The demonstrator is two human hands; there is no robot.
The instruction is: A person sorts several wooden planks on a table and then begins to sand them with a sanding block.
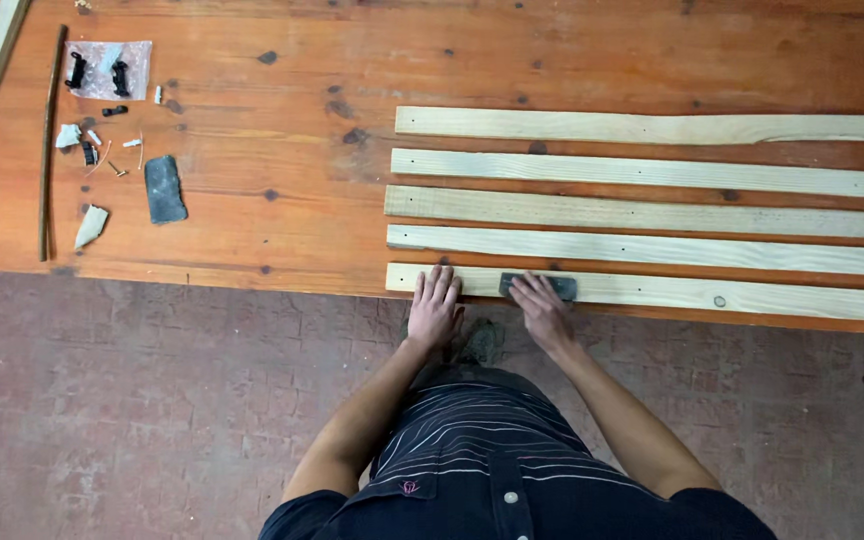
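Left hand: fingers together, flat on nearest slat.
Right hand: fingers together, pressing sanding pad, 3 o'clock of left hand.

A wide bench of orange-stained, knotty wood fills the upper part of the view, its top marked with dark stains. Below its near edge lies a worn floor of reddish-brown tiles, dusty and mottled. The light is even and soft, without hard shadows.

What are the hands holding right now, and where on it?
The right hand presses a dark sanding pad from on top; the left hand lies flat on the nearest wooden slat.
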